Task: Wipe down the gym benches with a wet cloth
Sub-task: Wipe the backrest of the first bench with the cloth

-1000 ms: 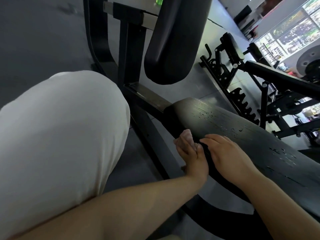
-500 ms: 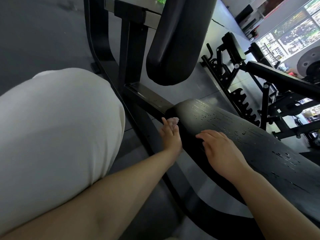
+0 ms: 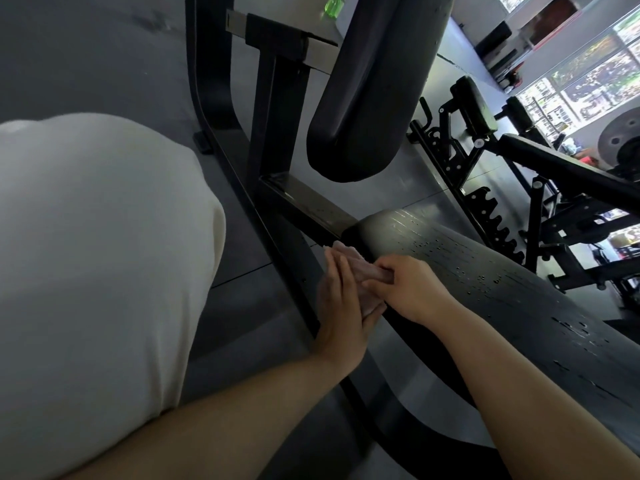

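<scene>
The pale pink cloth is at the near end of the black bench pad, a little toward 4 o'clock from the centre of the view, and it is caught between both hands. The left hand lies flat along the side edge of the pad with straight fingers, and the cloth is pressed under its palm. The right hand comes from 5 o'clock; its fingers are curled and they pinch the upper fold of the cloth, just beside the left hand — the two hands are touching. The top of the pad is wet, with small drops that run toward 3 o'clock. Above the pad, at 12 o'clock, hangs a second black cushion, fixed to the black metal frame. At 2 o'clock stands another bench — well apart from the hands. A green bottle shows at the top edge. The person's white shirt fills the 9 o'clock side.
</scene>
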Demonstrator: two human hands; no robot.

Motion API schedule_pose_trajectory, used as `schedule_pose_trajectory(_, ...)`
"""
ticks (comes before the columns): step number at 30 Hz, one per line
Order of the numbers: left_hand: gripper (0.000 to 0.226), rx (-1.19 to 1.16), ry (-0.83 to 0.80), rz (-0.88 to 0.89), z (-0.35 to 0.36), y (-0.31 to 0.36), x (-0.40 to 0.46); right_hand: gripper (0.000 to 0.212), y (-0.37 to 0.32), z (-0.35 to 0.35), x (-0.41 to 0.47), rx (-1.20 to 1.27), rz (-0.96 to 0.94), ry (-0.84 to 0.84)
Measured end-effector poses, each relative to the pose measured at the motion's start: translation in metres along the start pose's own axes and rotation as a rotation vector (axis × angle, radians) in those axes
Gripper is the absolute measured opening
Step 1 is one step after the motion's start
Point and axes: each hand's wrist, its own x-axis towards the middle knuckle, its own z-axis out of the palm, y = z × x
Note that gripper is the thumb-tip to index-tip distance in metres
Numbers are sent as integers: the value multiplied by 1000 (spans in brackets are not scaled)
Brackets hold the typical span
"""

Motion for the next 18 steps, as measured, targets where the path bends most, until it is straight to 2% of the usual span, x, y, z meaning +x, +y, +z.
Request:
schedule_pose_trajectory(2, 97, 72, -10, -57, -3, 1, 0, 11, 0, 3, 3, 75, 4, 17)
schedule_pose_trajectory(5, 96, 23, -62, -162, -6, 3, -1, 7, -1, 3, 8, 158, 0, 33)
schedule_pose_trajectory(7, 85, -49, -75, -183, -5, 2, -3, 7, 0, 1, 11, 109, -18, 69)
schedule_pose_trajectory(9, 77, -78, -75, -177, -3, 3, -4, 6, 1, -1, 14, -49, -42, 83)
schedule_pose_trajectory(12, 68, -30, -29, -147, -1, 9, -6, 10, -5, -4, 13, -222, -38, 18)
schedule_pose_trajectory(15, 68, -21, -9, -215, 1, 9, -7, 16, -7, -3, 15, -306, -65, -54)
schedule_pose_trajectory(18, 67, -27, -29, -267, 1, 12, -6, 15, -9, -1, 20, -164, -51, -135)
